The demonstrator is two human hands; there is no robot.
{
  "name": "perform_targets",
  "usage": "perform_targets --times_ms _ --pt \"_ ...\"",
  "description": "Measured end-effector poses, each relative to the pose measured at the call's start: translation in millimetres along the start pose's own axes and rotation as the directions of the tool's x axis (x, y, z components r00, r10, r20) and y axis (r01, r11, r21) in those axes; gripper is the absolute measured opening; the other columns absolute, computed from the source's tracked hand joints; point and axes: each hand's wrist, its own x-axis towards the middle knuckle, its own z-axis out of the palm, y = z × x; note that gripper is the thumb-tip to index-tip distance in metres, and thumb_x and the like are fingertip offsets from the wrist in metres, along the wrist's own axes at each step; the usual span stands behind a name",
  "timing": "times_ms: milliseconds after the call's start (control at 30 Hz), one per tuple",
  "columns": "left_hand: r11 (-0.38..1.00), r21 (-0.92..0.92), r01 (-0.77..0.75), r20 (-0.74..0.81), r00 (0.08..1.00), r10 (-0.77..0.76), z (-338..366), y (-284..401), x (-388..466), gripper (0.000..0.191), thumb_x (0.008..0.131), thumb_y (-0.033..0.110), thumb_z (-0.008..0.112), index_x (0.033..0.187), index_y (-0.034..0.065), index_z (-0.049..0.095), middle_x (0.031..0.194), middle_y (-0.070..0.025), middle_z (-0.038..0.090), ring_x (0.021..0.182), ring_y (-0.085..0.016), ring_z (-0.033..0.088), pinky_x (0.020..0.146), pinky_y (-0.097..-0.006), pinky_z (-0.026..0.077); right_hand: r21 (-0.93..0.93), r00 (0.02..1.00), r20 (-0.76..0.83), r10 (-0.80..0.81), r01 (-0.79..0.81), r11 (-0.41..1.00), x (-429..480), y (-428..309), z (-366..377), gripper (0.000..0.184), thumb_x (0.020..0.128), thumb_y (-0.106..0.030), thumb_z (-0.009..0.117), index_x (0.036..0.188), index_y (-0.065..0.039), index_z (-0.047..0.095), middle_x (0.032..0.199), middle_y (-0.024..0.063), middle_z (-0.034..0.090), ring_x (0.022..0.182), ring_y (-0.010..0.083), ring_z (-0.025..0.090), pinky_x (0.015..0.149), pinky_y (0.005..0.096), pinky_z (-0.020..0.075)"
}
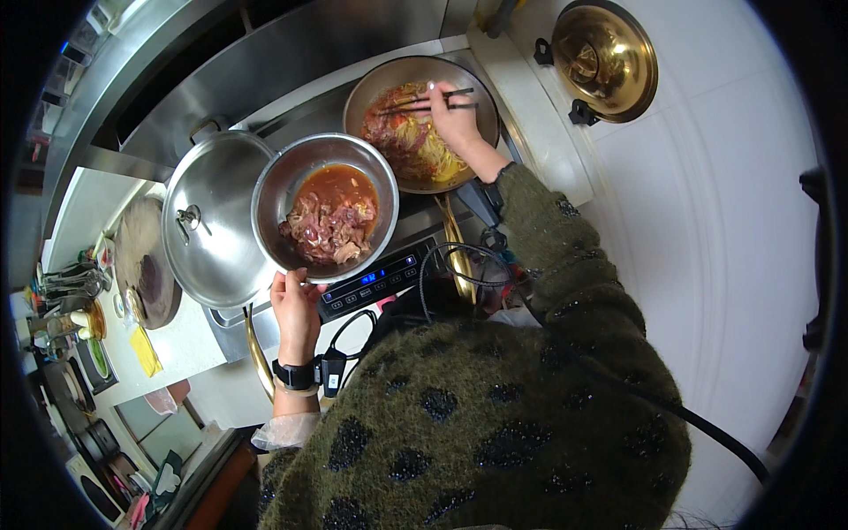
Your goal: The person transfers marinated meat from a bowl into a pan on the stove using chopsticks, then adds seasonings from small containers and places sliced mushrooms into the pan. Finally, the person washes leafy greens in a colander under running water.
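My left hand [296, 310] grips the near rim of a stainless steel bowl [270, 209]. Inside the bowl, slices of raw-looking meat [331, 228] sit in reddish liquid. My right hand [454, 122] holds a pair of dark chopsticks [464, 99] over a round pan [490, 132], with their tips at the food. That pan contains reddish meat slices and pale thin strands, perhaps bean sprouts or noodles, in broth [434, 152]. A gold handle [454, 232] extends from the pan's near side. The bowl hides part of a steel-lidded pan beside it.
Left of the bowl is a domed steel lid [218, 252] with a knob. A cooktop control panel [371, 278] lies below the bowl. Farther left are a round wooden chopping board [149, 265] and a yellow cloth [144, 351]. A gold lid [609, 63] hangs at upper right. Black cables [480, 255] loop near my right sleeve.
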Motion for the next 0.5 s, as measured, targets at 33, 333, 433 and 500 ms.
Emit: perform_targets --times_ms 33,333,433,500 --pt "1.0 0.02 0.007 -0.012 1.0 -0.007 -0.6 0.1 0.8 0.006 0.086 0.01 0.048 0.088 0.006 0.052 0.079 -0.0017 0.054 0.061 -0.009 0.053 0.055 -0.0236 0.049 -0.028 0.998 0.055 -0.015 0.017 0.999 -1.6 0.3 -3.1 0.021 0.09 -0.015 0.046 0.085 0.004 0.051 0.081 0.0134 0.06 0.073 0.0203 0.064 0.056 0.0267 0.0525" --pt "1.0 0.024 -0.004 -0.006 1.0 0.004 -6.3 -2.1 1.4 0.007 0.085 0.011 0.049 0.088 0.0057 0.052 0.08 -0.0025 0.054 0.062 -0.011 0.054 0.054 -0.0231 0.048 0.011 0.936 -0.35 -0.024 0.03 0.999 14.4 -4.7 -37.8 0.022 0.091 -0.015 0.044 0.08 0.003 0.048 0.07 0.0102 0.056 0.062 0.0195 0.063 0.052 0.0261 0.0504" --pt "1.0 0.018 -0.013 -0.015 1.0 0.013 -4.4 -1.5 1.5 0.007 0.085 0.011 0.049 0.089 0.0055 0.052 0.08 -0.0025 0.053 0.062 -0.011 0.054 0.054 -0.0233 0.049 0.016 0.978 -0.169 0.123 -0.122 0.992 9.1 8.3 -25.4 0.021 0.091 -0.015 0.045 0.083 0.004 0.049 0.069 0.0115 0.056 0.063 0.0214 0.064 0.052 0.0282 0.0514" --pt "1.0 -0.007 -0.025 -0.011 1.0 0.025 -3.9 -1.2 1.0 0.008 0.085 0.011 0.049 0.089 0.0054 0.052 0.081 -0.0025 0.053 0.062 -0.011 0.054 0.054 -0.0234 0.049 0.058 0.986 -0.169 -0.009 0.019 0.998 6.4 11.9 -22.8 0.021 0.09 -0.016 0.046 0.085 0.004 0.05 0.071 0.0111 0.057 0.065 0.0214 0.064 0.052 0.0285 0.0516"
